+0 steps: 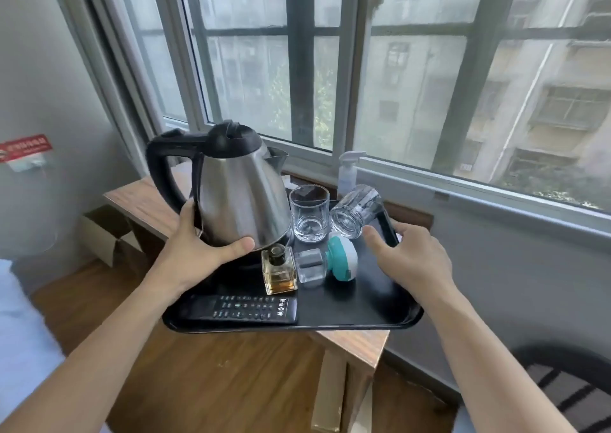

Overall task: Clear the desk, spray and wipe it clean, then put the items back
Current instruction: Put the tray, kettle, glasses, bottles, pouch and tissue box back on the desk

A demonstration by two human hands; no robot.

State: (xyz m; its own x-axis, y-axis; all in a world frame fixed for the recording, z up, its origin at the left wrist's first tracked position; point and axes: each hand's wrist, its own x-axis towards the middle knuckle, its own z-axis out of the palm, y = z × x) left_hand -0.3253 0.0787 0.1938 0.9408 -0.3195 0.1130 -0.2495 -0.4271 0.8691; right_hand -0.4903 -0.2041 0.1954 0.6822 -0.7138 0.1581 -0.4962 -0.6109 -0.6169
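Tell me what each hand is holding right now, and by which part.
The left hand grips the kettle round its lower body. The right hand holds the black tray by its right rim.

Large window [330,69] with grey frames and dark bars, filling the upper part of the view. Beyond the window glass, pale apartment blocks [496,102] and a patch of green foliage [322,102]. Left of the window, a white wall [39,69] bearing a red sticker [26,147] above a small fixture, too blurred to read. Below the window and to its left, an open cardboard box [105,237] on the wooden floor [215,366]. At the far left edge, well below the window, something white and soft, cropped and unclear. Below the window's right end, a dark curved chair back [568,386] with slats in the lower right corner.
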